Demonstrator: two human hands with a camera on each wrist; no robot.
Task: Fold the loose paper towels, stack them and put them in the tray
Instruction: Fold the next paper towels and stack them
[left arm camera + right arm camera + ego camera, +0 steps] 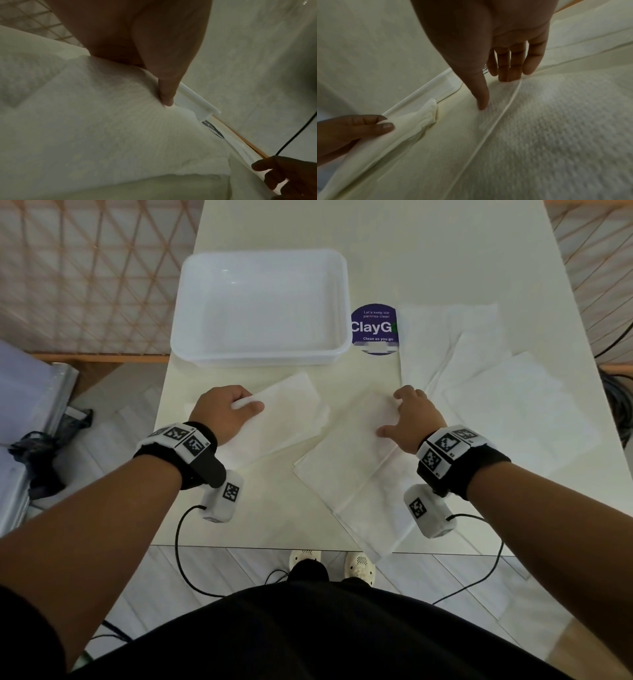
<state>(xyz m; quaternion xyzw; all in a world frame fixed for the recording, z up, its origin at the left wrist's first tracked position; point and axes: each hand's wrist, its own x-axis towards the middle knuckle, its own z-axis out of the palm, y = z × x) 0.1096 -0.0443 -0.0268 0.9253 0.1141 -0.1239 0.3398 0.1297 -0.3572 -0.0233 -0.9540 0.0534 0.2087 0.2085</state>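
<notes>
Currently left hand is pinching folded white paper towel; right hand is pressing flat, fingers apart, risking fold slipping.

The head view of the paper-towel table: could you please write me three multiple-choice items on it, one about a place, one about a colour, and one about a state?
1. Where does the tray stand relative to the round sticker?
A. To its left
B. To its right
C. On top of it

2. What colour is the round sticker?
A. Red
B. Purple with white lettering
C. Yellow

3. What is in the tray?
A. A stack of folded towels
B. One crumpled towel
C. Nothing

Answers:
1. A: the tray sits left of the sticker on the table.
2. B: the sticker is purple with white text.
3. C: its white floor is bare, while the left hand grips a folded towel still on the table and the right hand presses flat on another towel.
</notes>
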